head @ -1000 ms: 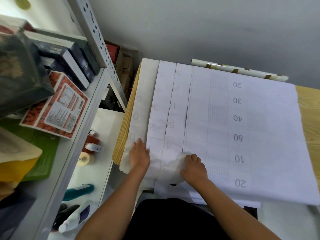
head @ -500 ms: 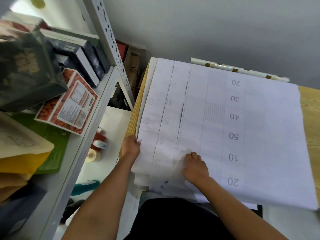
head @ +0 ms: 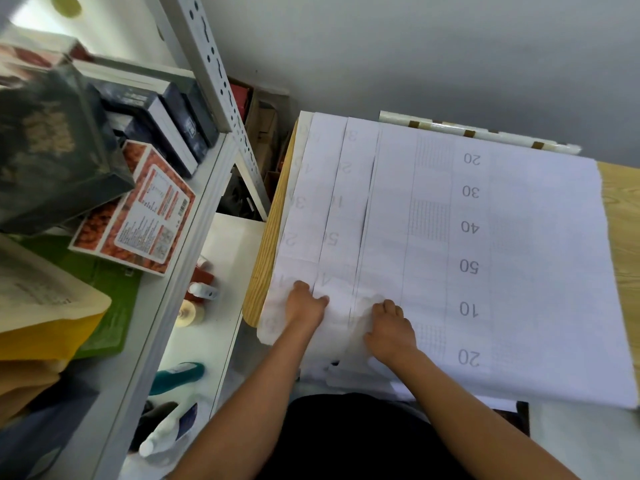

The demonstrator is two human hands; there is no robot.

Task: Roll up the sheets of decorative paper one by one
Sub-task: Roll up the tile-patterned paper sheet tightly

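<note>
Several white sheets of decorative paper [head: 485, 254] lie stacked face down on a wooden table [head: 268, 233], their backs printed with grid lines and numbers. The sheets are staggered at the left, showing as narrow strips. My left hand [head: 304, 306] rests on the near left corner of the lower sheets, fingers bent over the paper. My right hand [head: 389, 327] presses on the crumpled near corner of the upper sheet, fingers curled into the paper. A rolled sheet with gold marks [head: 478, 131] lies along the far edge of the table.
A metal shelf [head: 194, 244] stands at the left with boxes [head: 131, 220], books and bags. Below it, bottles [head: 166, 431] and a teal item [head: 178, 374] lie on a white lower surface. A grey wall is behind the table. Bare wood shows at the right.
My left hand moved from the table's left edge back onto the near left corner of the sheets. My right hand stayed on the crumpled corner. The camera shifted slightly.
</note>
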